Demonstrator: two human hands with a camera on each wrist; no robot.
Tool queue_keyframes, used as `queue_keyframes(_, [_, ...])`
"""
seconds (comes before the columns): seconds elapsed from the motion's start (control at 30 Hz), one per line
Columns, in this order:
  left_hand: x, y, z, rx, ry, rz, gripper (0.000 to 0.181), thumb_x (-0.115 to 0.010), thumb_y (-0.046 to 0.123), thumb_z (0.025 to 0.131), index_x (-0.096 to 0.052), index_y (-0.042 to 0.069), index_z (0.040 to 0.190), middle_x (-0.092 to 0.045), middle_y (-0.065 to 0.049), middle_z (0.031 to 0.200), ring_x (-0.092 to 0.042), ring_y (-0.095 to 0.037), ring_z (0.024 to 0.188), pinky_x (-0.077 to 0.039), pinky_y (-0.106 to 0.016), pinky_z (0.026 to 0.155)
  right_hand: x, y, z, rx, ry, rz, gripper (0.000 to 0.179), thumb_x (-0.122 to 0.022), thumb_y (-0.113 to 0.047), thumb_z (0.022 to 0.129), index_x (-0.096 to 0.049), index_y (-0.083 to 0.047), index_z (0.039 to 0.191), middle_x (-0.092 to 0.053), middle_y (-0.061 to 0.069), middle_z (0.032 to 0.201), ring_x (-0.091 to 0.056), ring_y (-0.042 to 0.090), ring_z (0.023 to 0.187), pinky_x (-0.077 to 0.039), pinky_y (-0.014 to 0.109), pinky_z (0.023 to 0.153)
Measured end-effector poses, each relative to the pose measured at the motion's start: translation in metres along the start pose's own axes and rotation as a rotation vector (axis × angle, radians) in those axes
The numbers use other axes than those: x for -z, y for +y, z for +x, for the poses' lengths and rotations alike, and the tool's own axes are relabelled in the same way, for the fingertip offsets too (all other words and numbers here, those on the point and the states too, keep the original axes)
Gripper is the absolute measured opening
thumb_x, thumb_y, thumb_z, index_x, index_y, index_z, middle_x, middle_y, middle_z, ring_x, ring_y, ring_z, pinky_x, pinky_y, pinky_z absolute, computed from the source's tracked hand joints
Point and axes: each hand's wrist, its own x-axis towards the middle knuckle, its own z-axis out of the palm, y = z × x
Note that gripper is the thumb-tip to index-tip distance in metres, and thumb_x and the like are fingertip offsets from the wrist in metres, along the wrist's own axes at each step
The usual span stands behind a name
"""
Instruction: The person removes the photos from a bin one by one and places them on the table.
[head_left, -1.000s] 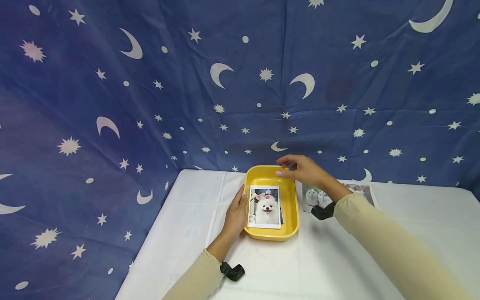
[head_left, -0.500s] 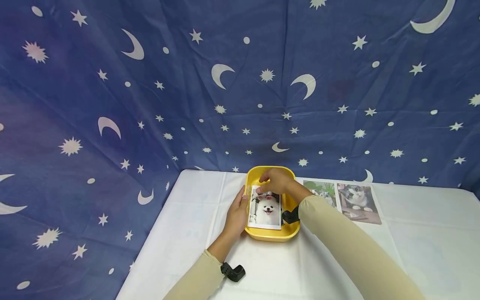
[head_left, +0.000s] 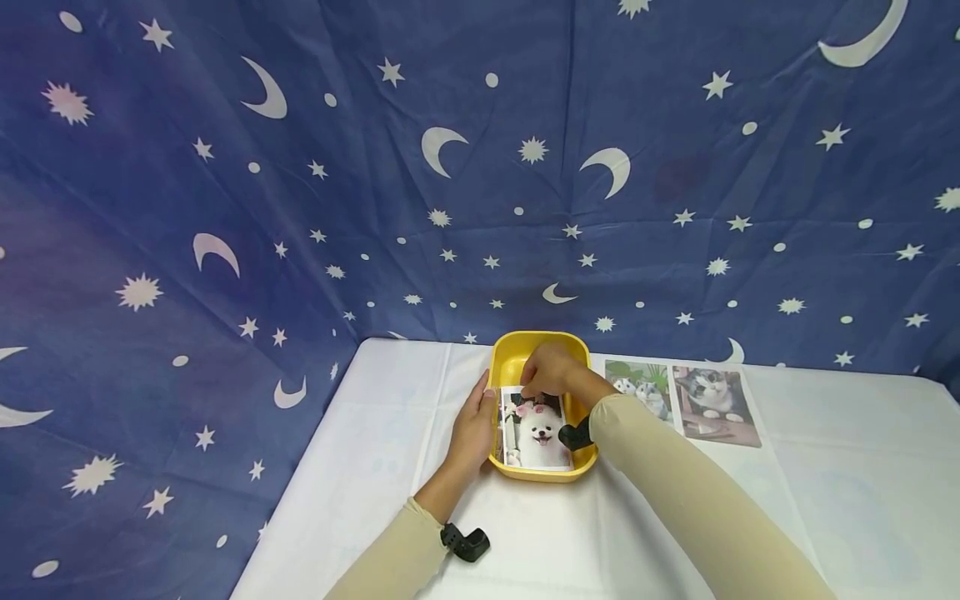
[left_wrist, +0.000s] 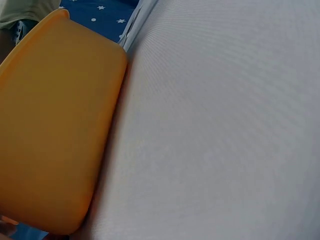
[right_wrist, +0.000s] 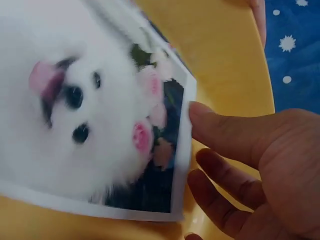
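Note:
A yellow plastic tray [head_left: 536, 477] sits on the white cloth. My left hand [head_left: 471, 425] holds its left side, thumb at the rim; the left wrist view shows mostly the tray's outer wall [left_wrist: 55, 130]. In the tray is a white-bordered photo [head_left: 538, 437] of a fluffy white dog with pink flowers on its head. My right hand [head_left: 553, 368] reaches inside from the right and pinches the photo's far edge. In the right wrist view the thumb [right_wrist: 220, 127] lies at the photo's border, with curled fingers [right_wrist: 220, 200] below it.
Right of the tray lie a photo of hamsters [head_left: 647, 390], partly covered by the right sleeve [head_left: 675, 467], and a cat photo [head_left: 716, 404]. A blue curtain [head_left: 480, 208] with moons and stars hangs behind the white table [head_left: 397, 417].
My right hand has come from above the tray's far right corner down to the photo. The dog photo has shifted toward me and slightly right. My left hand has stayed on the tray.

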Motion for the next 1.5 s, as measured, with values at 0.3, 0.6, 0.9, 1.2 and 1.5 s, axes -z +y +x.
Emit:
queue_keyframes(0.3, [0.0,0.002,0.001,0.01,0.005,-0.001,0.049,-0.04,0.037,0.11,-0.037,0.032,0.159,-0.042,-0.002,0.162,-0.033,-0.033,0.152,-0.024,-0.056,0.126,0.003,-0.006,-0.007,0.127,-0.049,0.009,0.016,-0.084,-0.016,0.084,-0.079,-0.015,0.099,-0.075,-0.003,0.093,-0.063,0.013,0.084,-0.055,0.03,0.083])
queue_keyframes(0.6, [0.001,0.0,0.0,0.021,-0.001,0.004,0.049,-0.039,0.037,0.111,-0.036,0.031,0.16,-0.042,-0.004,0.162,-0.033,-0.034,0.152,-0.024,-0.056,0.126,0.001,-0.004,-0.01,0.07,-0.098,-0.121,0.037,-0.083,-0.024,0.086,-0.073,-0.007,0.118,-0.074,0.005,0.104,-0.061,0.019,0.094,-0.053,0.036,0.094])
queue_keyframes(0.9, [0.0,0.0,0.0,0.023,-0.006,-0.018,0.049,-0.04,0.036,0.111,-0.036,0.032,0.16,-0.041,-0.003,0.163,-0.033,-0.033,0.152,-0.024,-0.056,0.126,0.004,-0.006,-0.019,0.107,-0.017,-0.07,0.03,-0.084,-0.015,0.084,-0.077,-0.01,0.113,-0.075,0.005,0.11,-0.064,0.02,0.1,-0.055,0.039,0.098])
queue_keyframes(1.2, [-0.001,0.002,-0.001,0.001,-0.007,-0.046,0.05,-0.04,0.037,0.11,-0.037,0.031,0.159,-0.042,-0.001,0.162,-0.032,-0.031,0.153,-0.022,-0.054,0.127,0.008,-0.006,-0.046,0.118,0.234,0.129,0.035,-0.085,-0.008,0.082,-0.07,-0.009,0.114,-0.072,0.007,0.104,-0.065,0.023,0.097,-0.059,0.038,0.088])
queue_keyframes(1.5, [0.0,0.003,-0.002,0.019,-0.014,-0.06,0.05,-0.04,0.036,0.11,-0.036,0.031,0.16,-0.041,0.0,0.163,-0.031,-0.032,0.153,-0.021,-0.055,0.127,-0.01,-0.005,-0.076,0.141,0.251,0.182,0.047,-0.077,-0.013,0.092,-0.064,-0.016,0.137,-0.071,0.007,0.125,-0.067,0.026,0.106,-0.058,0.046,0.094])
